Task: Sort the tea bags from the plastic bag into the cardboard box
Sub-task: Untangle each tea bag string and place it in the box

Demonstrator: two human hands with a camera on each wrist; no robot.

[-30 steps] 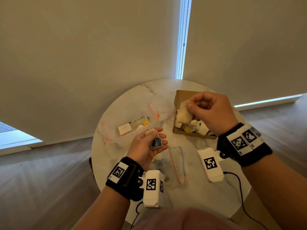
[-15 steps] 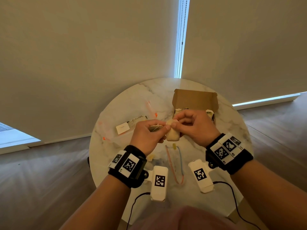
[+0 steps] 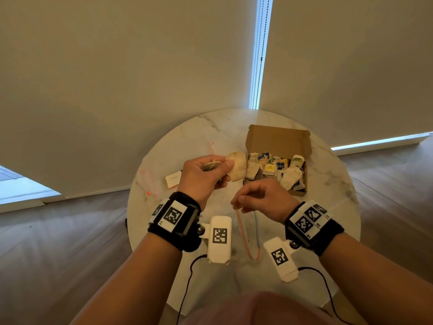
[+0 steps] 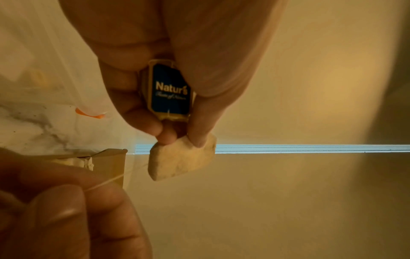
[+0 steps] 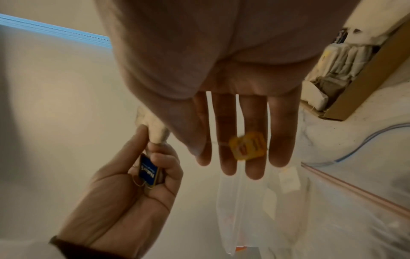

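The left hand (image 3: 199, 177) pinches 1 tea bag (image 3: 237, 169) at its corner and clasps a blue tag (image 4: 169, 91); the right hand (image 3: 260, 199) pinches its string. They look tangled. Once freed, the bag goes to the cardboard box (image 3: 278, 139) at 3 o'clock.

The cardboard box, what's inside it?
The cardboard box holds many tea bags with blue, yellow and green tags. Its bottom is covered by them.

hands apart, left hand (image 3: 201, 174) keeps tea bag (image 3: 237, 166), right hand (image 3: 260, 199) drew string
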